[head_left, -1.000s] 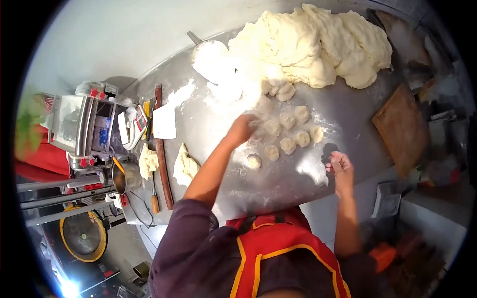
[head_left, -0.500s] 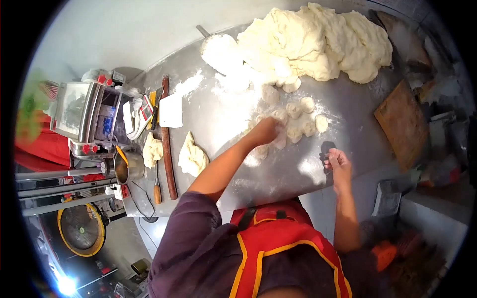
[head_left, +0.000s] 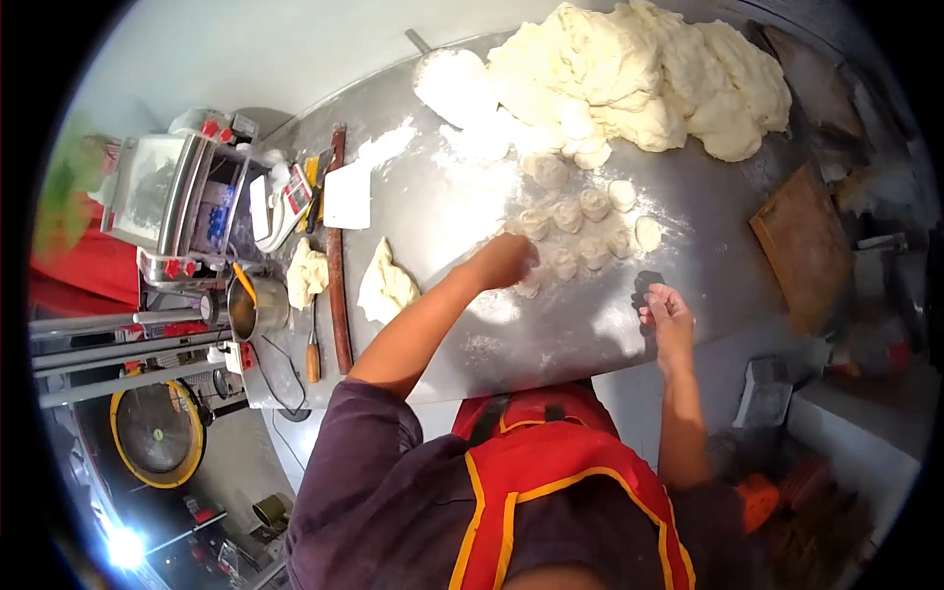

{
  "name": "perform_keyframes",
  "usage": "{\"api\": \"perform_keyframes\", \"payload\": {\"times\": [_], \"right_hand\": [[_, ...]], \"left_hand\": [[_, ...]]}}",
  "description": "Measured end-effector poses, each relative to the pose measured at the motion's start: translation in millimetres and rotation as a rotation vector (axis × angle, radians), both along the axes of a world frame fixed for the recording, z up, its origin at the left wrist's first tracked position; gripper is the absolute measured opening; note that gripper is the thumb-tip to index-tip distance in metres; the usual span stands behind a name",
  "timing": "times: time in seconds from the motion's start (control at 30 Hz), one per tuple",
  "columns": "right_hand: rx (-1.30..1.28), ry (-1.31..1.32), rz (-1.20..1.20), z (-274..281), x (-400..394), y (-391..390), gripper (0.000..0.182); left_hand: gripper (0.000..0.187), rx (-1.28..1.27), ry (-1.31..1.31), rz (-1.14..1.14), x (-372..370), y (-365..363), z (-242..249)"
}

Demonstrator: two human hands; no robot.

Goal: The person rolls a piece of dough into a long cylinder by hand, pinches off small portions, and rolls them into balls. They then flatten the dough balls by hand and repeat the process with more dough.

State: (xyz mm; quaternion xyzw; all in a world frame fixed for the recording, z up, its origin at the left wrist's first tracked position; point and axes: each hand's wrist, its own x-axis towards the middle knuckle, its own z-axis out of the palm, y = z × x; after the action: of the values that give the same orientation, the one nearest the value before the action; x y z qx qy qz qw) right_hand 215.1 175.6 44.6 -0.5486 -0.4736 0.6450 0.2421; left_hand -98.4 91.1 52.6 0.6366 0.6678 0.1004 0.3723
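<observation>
My left hand (head_left: 506, 263) is closed, palm down, low over the left end of a cluster of small dough pieces. What its fingers hold, if anything, is hidden. The floured rounds, such as one dough piece (head_left: 595, 204) and another dough piece (head_left: 648, 233), lie close together in rough rows on the metal table (head_left: 551, 344). Right of them, near the front edge, my right hand (head_left: 670, 313) hovers with loosely bent, slightly parted fingers and nothing visible in it. A dark shadow falls beside it.
A big dough mass (head_left: 629, 79) fills the back, beside a scoop with flour (head_left: 455, 87). To the left lie a dough lump (head_left: 385, 283), a smaller lump (head_left: 308, 272), a long wooden stick (head_left: 338, 285), a white card (head_left: 347, 195) and a metal pot (head_left: 258, 307). A wooden board (head_left: 801, 241) stands right.
My left hand has drawn back left and slightly toward me, uncovering more dough pieces. My right hand stays almost in place. The whole view has shifted a little.
</observation>
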Motion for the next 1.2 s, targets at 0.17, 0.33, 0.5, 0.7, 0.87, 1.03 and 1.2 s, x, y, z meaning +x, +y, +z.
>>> {"api": "perform_keyframes", "payload": {"times": [0.17, 0.33, 0.5, 0.7, 0.87, 1.03, 1.2], "right_hand": [[0.048, 0.016, 0.071, 7.8, -18.1, -1.5, 0.019], [0.018, 0.045, 0.041, 10.9, -19.9, -1.2, 0.018], [-0.021, 0.011, 0.021, 6.2, -5.3, 4.5, 0.017], [0.011, 0.029, -0.037, 7.8, 9.8, 15.5, 0.016], [0.100, -0.023, 0.005, -1.7, 25.4, 44.3, 0.016], [0.646, -0.345, 0.347, -5.2, -8.2, 96.1, 0.042], [1.090, -0.395, 0.668, -49.6, -83.7, 144.0, 0.053]], "left_hand": [[0.014, 0.074, 0.047, 0.077, -6.4, -13.5, 2.6], [0.017, 0.233, -0.082, 0.141, 17.4, -6.8, 2.8], [0.025, 0.232, -0.286, 0.303, 65.3, 59.4, -19.7], [0.029, 0.308, -0.235, 0.415, 139.3, 145.2, -51.2], [0.034, 0.392, -0.098, 0.343, 113.3, 121.5, -30.2], [0.034, 0.490, 0.305, 0.679, 35.2, 32.8, -30.9], [0.053, 0.464, 0.517, 0.716, 13.0, 21.0, -60.2]]}}
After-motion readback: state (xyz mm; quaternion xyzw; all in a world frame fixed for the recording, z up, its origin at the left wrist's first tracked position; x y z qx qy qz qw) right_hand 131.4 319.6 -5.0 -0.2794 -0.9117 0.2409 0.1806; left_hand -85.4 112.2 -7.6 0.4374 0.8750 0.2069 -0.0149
